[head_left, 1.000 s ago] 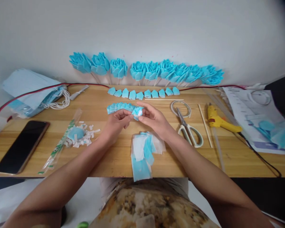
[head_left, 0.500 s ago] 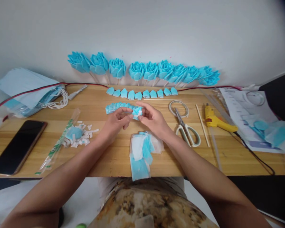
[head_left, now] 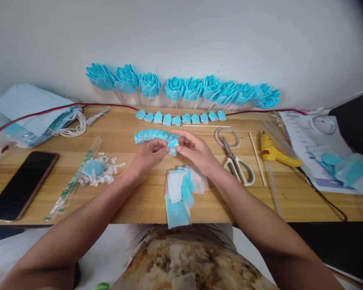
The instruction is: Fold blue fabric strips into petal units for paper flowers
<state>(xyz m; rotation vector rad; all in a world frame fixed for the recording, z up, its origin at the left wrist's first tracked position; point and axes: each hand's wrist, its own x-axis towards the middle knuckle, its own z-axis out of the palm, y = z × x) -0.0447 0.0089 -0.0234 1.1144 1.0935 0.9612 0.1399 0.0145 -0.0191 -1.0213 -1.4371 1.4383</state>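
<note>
Between both hands is a small folded piece of blue fabric [head_left: 172, 146], its paler side partly showing. My left hand [head_left: 153, 155] pinches its left edge between thumb and fingers. The right side is pinched by my right hand [head_left: 196, 151]. Just beyond my fingertips lies a row of overlapping folded blue pieces [head_left: 149, 135]. Farther back, several separate pointed blue petals [head_left: 167, 119] form a line. Nearer my body, a loose pile of blue and white fabric pieces [head_left: 179, 197] reaches the table's front edge.
Blue fabric flowers [head_left: 150, 85] on sticks lean against the wall. To the right lie scissors [head_left: 237, 161], a tape roll [head_left: 227, 138], a stick [head_left: 257, 159] and a yellow glue gun [head_left: 275, 152]. White scraps [head_left: 104, 175] and a phone [head_left: 22, 185] lie on the left.
The folded blue piece has shifted slightly left and its folds look narrower. My fingers have drawn closer together around it.
</note>
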